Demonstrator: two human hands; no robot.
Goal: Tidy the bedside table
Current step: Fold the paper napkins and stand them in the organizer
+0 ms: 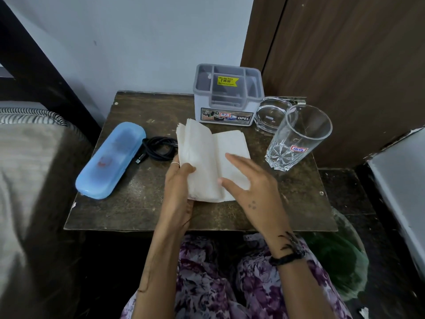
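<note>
Floral-clothed lap at bottom. Left hand (178,180) grips napkin stack (207,157) at frame centre on tabletop (138,203); right hand (250,180) flat, open on it. Blue case (110,160), black cable (156,148) left; organizer (227,97), ashtray (271,113), glass tumbler (299,137) right.

Striped bedding (30,116) lies left; a green bag (333,256) sits lower right.

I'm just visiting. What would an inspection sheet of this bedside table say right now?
Surface: worn dark wooden table, scuffed.
Job's things: white napkin stack, half folded; blue case; grey organiser, compartments look empty; tall glass, upright; glass ashtray.
Clutter: nothing seen.
Grippers: left hand grips the napkins' left edge; right hand presses flat on them.
Cables: coiled black cable beside the case.
Surroundings: bed left, wooden door behind.
</note>
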